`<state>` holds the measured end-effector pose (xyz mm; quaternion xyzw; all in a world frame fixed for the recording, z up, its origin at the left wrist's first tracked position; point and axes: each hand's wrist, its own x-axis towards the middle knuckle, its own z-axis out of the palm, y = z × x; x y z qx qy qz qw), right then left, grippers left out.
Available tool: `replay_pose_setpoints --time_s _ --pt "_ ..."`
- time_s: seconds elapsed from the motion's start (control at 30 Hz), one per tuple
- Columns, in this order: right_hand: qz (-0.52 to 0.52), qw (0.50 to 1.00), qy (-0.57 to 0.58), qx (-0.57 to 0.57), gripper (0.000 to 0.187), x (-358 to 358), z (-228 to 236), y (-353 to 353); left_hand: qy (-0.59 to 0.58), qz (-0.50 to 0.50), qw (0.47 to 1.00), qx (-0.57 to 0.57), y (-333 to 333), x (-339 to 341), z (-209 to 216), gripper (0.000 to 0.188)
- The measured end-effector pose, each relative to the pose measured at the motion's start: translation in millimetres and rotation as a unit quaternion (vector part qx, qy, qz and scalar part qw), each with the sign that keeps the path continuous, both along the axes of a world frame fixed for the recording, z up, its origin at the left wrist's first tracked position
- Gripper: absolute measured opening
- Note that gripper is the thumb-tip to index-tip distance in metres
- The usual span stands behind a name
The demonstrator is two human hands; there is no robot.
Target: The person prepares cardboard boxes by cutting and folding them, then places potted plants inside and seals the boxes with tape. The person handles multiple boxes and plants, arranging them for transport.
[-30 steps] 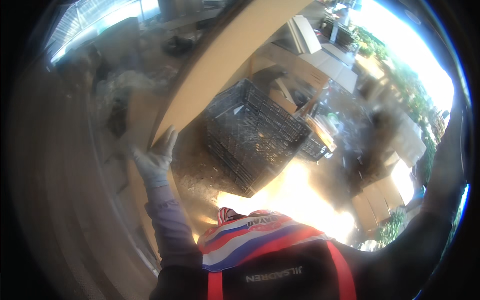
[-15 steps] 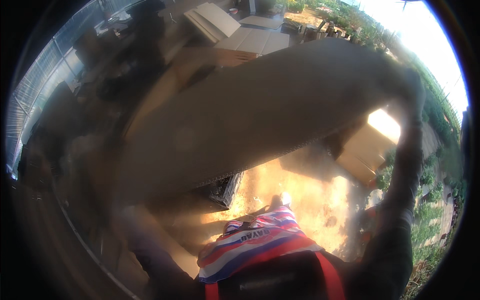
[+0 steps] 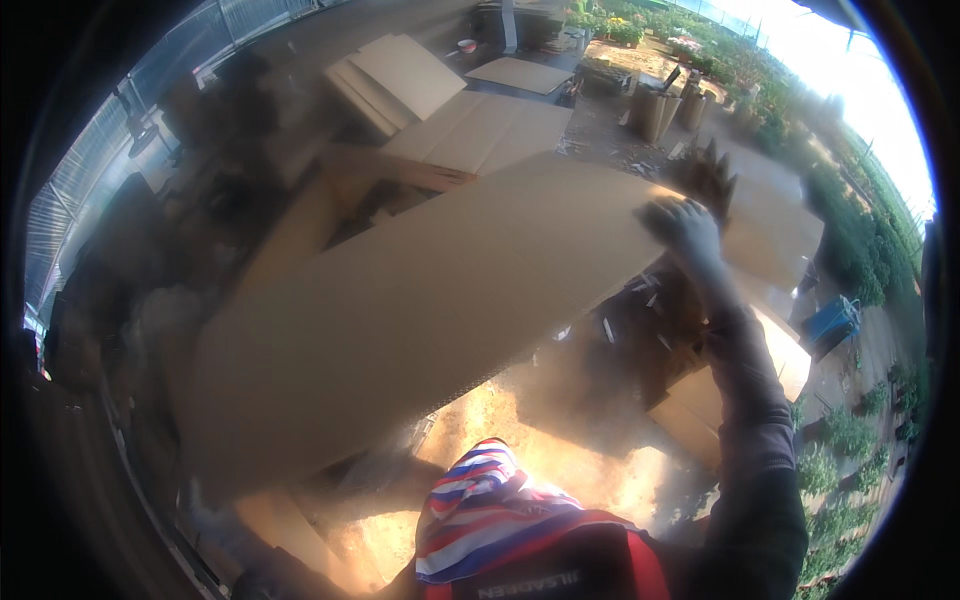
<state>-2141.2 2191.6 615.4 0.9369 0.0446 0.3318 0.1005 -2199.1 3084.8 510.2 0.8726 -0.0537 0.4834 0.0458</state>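
Holding cardboard sheet [image 3: 430, 290] raised, not set down, with right hand [image 3: 688, 226] gripping one end. Cannot tell grip of left hand [image 3: 214, 516].

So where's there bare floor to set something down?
The sunlit floor looks free between the cardboard sheet's lower edge, the striped cloth and the right sleeve. It's crowded beyond the sheet, with stacked cardboard, and beneath the right hand, among pale scraps.
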Motion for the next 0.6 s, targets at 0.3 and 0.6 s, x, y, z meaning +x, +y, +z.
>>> replay_pose_setpoints --time_s 0.3,0.6 --pt "0.062 0.997 0.001 -0.049 0.040 259 -2 -154 0.034 0.156 0.986 -0.044 -196 58 16 0.044" --pt "0.072 0.990 -0.062 -0.100 0.045 501 63 -347 0.053 0.225 0.956 -0.179 -466 175 25 0.042"
